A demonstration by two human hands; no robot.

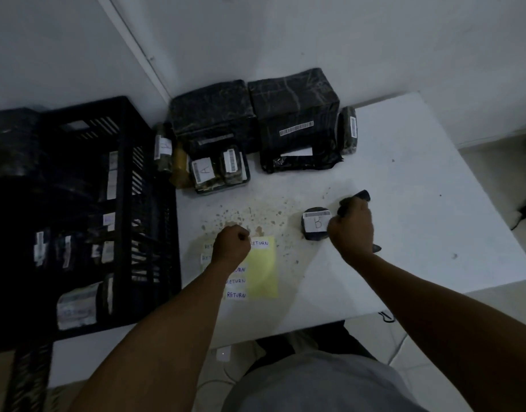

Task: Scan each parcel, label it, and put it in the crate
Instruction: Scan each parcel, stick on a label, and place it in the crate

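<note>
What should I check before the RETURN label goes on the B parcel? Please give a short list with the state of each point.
1. Parcel B lies on the table, within reach: ok.
2. Its barcode faces up: ok.
3. Right hand holds the scanner beside the parcel: ok.
4. Scan already done: cannot tell.
5. Left hand on the label sheet, a RETURN label at its fingers: ok; whether it is peeled off: cannot tell.
6. Crate at the left has room on top: cannot tell, too dark.
</note>
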